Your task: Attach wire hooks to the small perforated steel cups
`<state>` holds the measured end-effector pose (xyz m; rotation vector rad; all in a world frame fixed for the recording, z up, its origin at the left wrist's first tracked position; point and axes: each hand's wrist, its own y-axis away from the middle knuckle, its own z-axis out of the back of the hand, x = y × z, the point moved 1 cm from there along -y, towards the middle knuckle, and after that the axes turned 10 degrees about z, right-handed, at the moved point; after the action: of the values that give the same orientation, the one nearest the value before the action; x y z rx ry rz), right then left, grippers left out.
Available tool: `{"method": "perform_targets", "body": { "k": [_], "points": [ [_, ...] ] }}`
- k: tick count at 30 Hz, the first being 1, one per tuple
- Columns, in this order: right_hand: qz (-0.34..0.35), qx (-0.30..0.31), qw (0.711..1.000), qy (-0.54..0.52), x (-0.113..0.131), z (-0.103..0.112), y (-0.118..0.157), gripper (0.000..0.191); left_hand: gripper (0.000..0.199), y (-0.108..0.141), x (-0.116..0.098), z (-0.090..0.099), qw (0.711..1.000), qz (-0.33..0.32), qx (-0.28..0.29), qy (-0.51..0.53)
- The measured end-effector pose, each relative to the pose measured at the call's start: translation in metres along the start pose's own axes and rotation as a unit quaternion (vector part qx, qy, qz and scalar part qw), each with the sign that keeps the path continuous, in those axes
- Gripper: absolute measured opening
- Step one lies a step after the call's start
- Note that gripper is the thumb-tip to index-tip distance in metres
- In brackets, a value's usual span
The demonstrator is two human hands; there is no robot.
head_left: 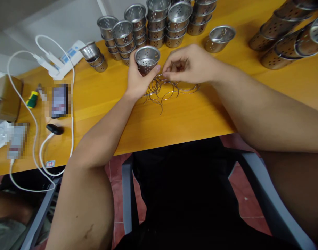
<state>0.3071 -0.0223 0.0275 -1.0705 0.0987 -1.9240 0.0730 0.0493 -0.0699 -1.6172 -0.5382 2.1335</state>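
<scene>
My left hand [138, 78] is wrapped round a perforated metal cup [147, 59], its open mouth facing up and the thumb along its near right side. Just right of the cup, my right hand [186, 66] is closed in a pinch, fingertips low over a loose pile of thin metal wire rings [171, 92]. One wire runs up to those fingertips; whether it is held I cannot make out. The rings lie tangled on the yellow table [159, 132], partly hidden beneath both hands.
Behind my hands stand several stacks of perforated cups [156, 29], with a single cup [220, 38] to their right. More stacks [291, 45] are at far right. On the left are a power strip [67, 60], white cables, a yellow-green handle [32, 99] and a cardboard box [10, 99].
</scene>
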Motion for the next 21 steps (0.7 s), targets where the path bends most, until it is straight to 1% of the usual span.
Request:
{"method": "perform_targets", "body": {
  "k": [2,4,7,9,11,13,15,19,21],
  "points": [
    [0.014,0.008,0.999,0.036,-0.002,0.001,0.0,0.001,0.074,-0.001,0.003,-0.001,1.0,-0.008,-0.019,0.014],
    [0.007,-0.004,0.997,0.072,-0.007,0.002,0.0,0.006,0.075,0.0,0.002,-0.002,0.999,-0.015,-0.03,0.032],
    [-0.022,-0.061,0.994,0.09,-0.017,0.005,0.0,0.019,0.076,0.002,-0.008,0.0,1.0,-0.01,-0.016,0.018],
    [-0.032,-0.1,0.992,0.071,-0.023,0.006,0.0,0.025,0.078,0.004,-0.015,0.002,1.0,-0.005,-0.008,-0.006],
    [-0.031,-0.13,0.99,0.052,-0.025,0.007,-0.002,0.028,0.079,0.005,-0.02,0.003,1.0,-0.016,-0.009,-0.02],
    [-0.022,-0.145,0.988,0.049,-0.021,0.006,-0.003,0.028,0.078,0.006,-0.022,0.004,0.999,-0.034,-0.008,-0.034],
    [-0.011,-0.15,0.988,0.045,-0.012,0.004,-0.005,0.03,0.079,0.006,-0.021,0.004,0.997,-0.045,0.002,-0.055],
    [-0.004,-0.133,0.991,0.03,0.006,-0.003,-0.006,0.033,0.082,0.008,-0.022,0.004,0.995,-0.052,0.036,-0.076],
    [0.001,-0.121,0.992,0.023,0.009,-0.007,-0.005,0.03,0.083,0.01,-0.027,0.003,0.995,-0.05,0.046,-0.067]
  ]
}}
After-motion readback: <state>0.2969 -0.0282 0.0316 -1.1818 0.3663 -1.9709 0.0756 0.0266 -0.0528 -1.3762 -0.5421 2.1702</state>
